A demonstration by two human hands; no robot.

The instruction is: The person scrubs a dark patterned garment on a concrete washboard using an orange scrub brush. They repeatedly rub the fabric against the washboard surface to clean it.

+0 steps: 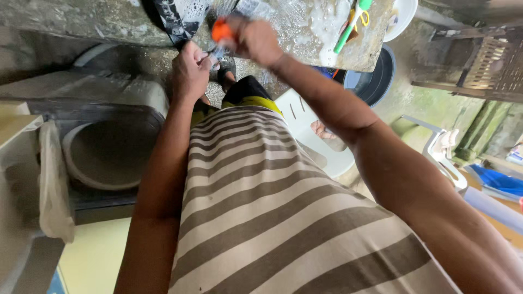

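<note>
At wet stone worktop (305,32) edge, we grip orange-handled brush (222,30) in closed right hand (256,41). Left hand (189,71) just beside, below-left, fingers curled on small item, unclear what. Brush head hidden between hands; its axis runs toward left hand. Dark soapy cloth (177,19) above left hand.

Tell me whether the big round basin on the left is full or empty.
Empty: the round basin shows its bare grey inside, with no water or items visible in it.

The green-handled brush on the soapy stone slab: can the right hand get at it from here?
Probably yes: the green-handled brush lies uncovered beside the right hand, though that hand grips something orange.
</note>
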